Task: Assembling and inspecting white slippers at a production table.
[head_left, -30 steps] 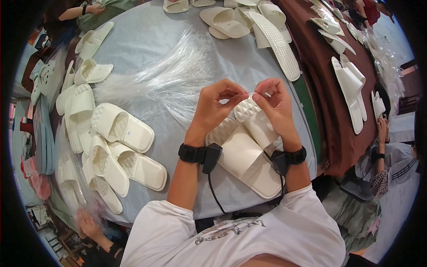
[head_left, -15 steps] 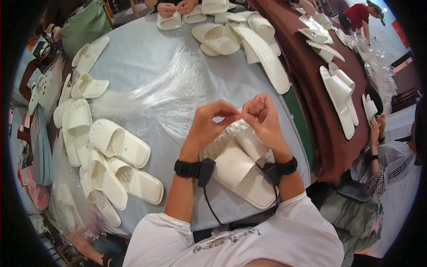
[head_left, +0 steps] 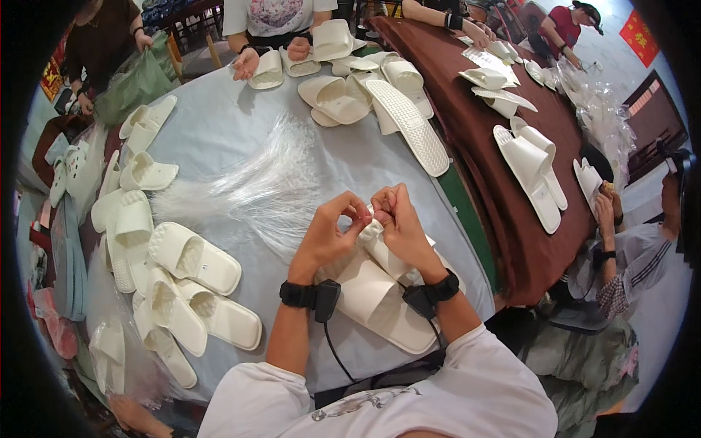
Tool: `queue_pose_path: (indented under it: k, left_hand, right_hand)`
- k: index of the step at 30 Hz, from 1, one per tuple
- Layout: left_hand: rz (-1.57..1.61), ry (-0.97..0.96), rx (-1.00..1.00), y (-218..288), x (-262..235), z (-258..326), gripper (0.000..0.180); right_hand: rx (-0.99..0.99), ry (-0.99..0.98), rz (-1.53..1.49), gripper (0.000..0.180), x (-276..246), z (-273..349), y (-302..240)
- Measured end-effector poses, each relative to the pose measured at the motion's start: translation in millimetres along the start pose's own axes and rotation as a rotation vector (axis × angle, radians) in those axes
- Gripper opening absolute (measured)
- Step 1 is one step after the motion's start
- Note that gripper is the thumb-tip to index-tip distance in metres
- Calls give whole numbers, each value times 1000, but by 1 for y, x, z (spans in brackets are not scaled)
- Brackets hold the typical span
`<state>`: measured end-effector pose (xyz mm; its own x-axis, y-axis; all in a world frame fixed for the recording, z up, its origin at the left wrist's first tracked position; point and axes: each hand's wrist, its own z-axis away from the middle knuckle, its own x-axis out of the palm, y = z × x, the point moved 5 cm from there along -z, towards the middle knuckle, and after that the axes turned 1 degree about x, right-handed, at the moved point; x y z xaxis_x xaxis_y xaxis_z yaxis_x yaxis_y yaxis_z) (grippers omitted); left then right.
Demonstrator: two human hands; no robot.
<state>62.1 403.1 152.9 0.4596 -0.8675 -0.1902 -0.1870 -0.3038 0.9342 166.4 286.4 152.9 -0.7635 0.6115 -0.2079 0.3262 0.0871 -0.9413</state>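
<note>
My left hand (head_left: 328,232) and my right hand (head_left: 404,228) are raised close together over a pair of cream slippers (head_left: 376,296) at the table's near edge. Each pinches thumb against fingers, with a small gap between the two hands. Whatever sits in the pinches is too fine to make out. The slippers lie overlapped beneath, partly covered by my hands and wrists. Beyond my left hand a spread bundle of thin clear plastic strands (head_left: 252,186) rests on the pale blue tablecloth (head_left: 219,102).
Several cream slippers (head_left: 196,257) are piled along the left side. More slippers (head_left: 339,102) lie at the far side, by a co-worker's hands (head_left: 247,64). A brown-covered table (head_left: 467,109) adjoins on the right, bearing slippers (head_left: 529,171) and clear plastic bags (head_left: 595,109).
The view has tilted up, showing more of the people opposite. My fingertips, nearly touching before, are now slightly apart. A co-worker's hands across the table have separated.
</note>
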Motion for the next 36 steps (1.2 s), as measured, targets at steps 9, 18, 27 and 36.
queue_pose_path:
  k: [9,18,27,36]
  left_hand:
    - [22,-55,25,-1,10,-6,16]
    - [45,11,42,-13,-24,-2,21]
    - [193,-25,98,-10,-23,1,23]
    - [760,340,-168,-48,-48,0,55]
  right_hand:
    - [-83,-12,169,26,-12,7,-9]
    - [107,-289,936,54,-42,89,-84]
    - [107,172,305,62,-1,113,-41]
    - [-490,95,552,40,17,13,-180]
